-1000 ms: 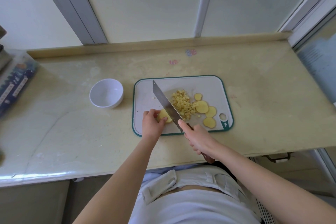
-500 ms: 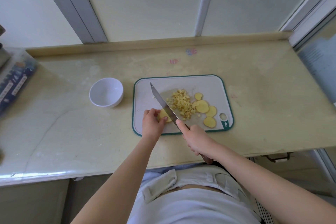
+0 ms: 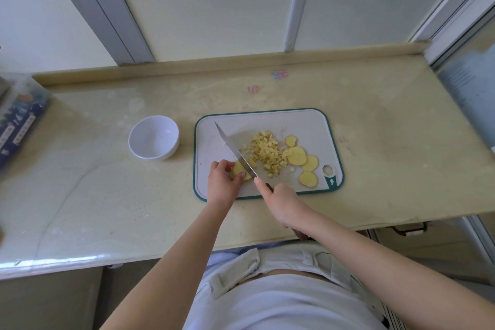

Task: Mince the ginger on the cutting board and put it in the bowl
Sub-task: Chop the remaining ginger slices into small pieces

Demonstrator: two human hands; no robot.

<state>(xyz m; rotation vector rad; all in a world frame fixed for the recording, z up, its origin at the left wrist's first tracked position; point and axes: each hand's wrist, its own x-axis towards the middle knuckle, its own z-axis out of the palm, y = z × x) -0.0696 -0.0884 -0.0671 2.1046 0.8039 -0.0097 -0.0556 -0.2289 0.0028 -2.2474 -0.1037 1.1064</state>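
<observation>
Left hand (image 3: 222, 183) pinches ginger piece (image 3: 239, 170) on cutting board (image 3: 308, 120); right hand (image 3: 285, 202) grips knife (image 3: 235, 151), blade against piece.

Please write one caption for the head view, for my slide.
Left hand holds ginger piece on cutting board; right hand slices it with knife; bowl empty.

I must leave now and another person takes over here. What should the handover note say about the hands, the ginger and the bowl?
Left hand holds a ginger piece on the cutting board.
Right hand grips the knife, blade at that piece.
Done: a pile of minced ginger mid-board.
Left: mince the held piece and the four slices on the right, then move everything into the empty white bowl left of the board.
</observation>
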